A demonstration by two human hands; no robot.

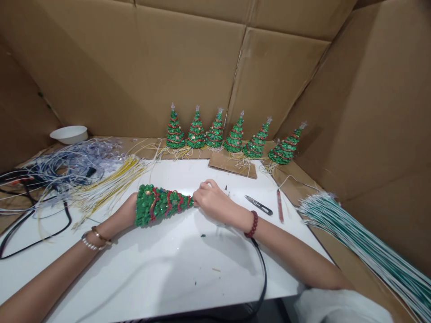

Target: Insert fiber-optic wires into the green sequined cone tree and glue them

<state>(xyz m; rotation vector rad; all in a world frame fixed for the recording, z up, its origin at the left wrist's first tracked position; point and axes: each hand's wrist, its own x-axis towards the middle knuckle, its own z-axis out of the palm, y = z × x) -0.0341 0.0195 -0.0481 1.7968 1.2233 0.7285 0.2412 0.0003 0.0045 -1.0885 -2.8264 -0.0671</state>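
Note:
A miniature Christmas tree (163,204), green with red garlands and gold baubles, lies sideways above the white table. My left hand (130,210) supports it at the wide base, with the fingers hidden by the tree. At the narrow tip, my right hand (211,200) is closed in a pinch; whether it also holds something small there is hidden. Right of that hand are black thread snips (258,205), and beyond them a red pen-like tool (280,206). A small pointed dark tip (226,187) shows just behind my right hand.
Several finished-looking trees (214,130) with clear stars stand along the back by a cardboard piece (232,164). Yellow-white wires (111,184), tangled clear-ended wires (77,157) and a white bowl (69,134) are left. Green-white wires (363,242) lie right. A black cable (263,269) crosses the front edge.

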